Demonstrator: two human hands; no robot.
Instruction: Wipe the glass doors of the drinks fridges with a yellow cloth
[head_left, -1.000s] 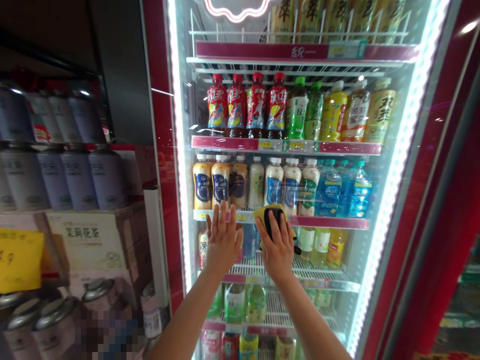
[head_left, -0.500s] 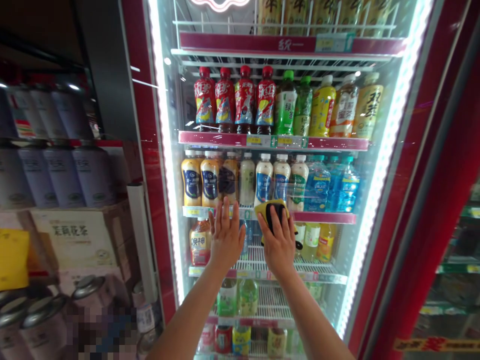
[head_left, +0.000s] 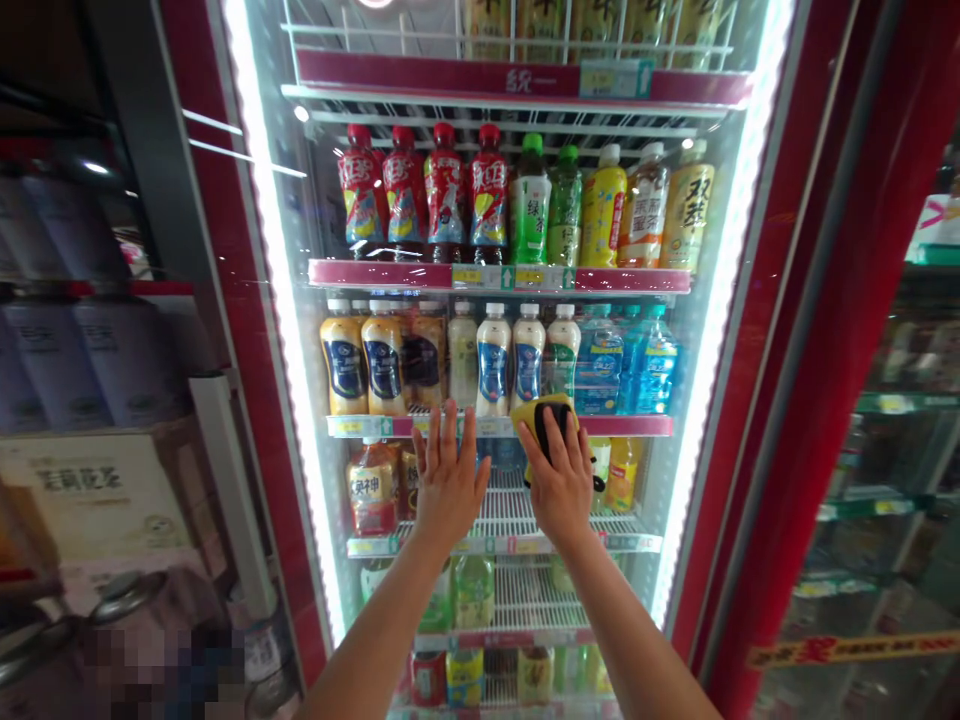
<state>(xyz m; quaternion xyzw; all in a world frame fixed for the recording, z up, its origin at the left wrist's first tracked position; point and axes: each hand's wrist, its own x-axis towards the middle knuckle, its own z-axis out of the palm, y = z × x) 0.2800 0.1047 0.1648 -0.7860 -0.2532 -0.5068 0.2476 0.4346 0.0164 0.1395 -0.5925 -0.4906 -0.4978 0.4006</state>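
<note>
Drinks cooler (head_left: pixel 244 330) fills the middle, lit down both sides; I take its centre as my clock. A pale carton (head_left: pixel 82 490) sits toward eight o'clock, with purple-grey canisters (head_left: pixel 127 350) lined up above it at nine. The left hand (head_left: pixel 448 475), between six and seven, is held open, fingers up and slightly apart. The right hand (head_left: pixel 559 470), toward five, spreads its fingers over the cloth. I can't tell whether the left palm touches the glass. Red-capped bottles (head_left: pixel 405 190) stand at eleven, blue bottles (head_left: pixel 600 370) at three. The yellow-and-black cloth (head_left: pixel 529 410) lies under the right hand, peeking out toward that hand's eleven o'clock.
</note>
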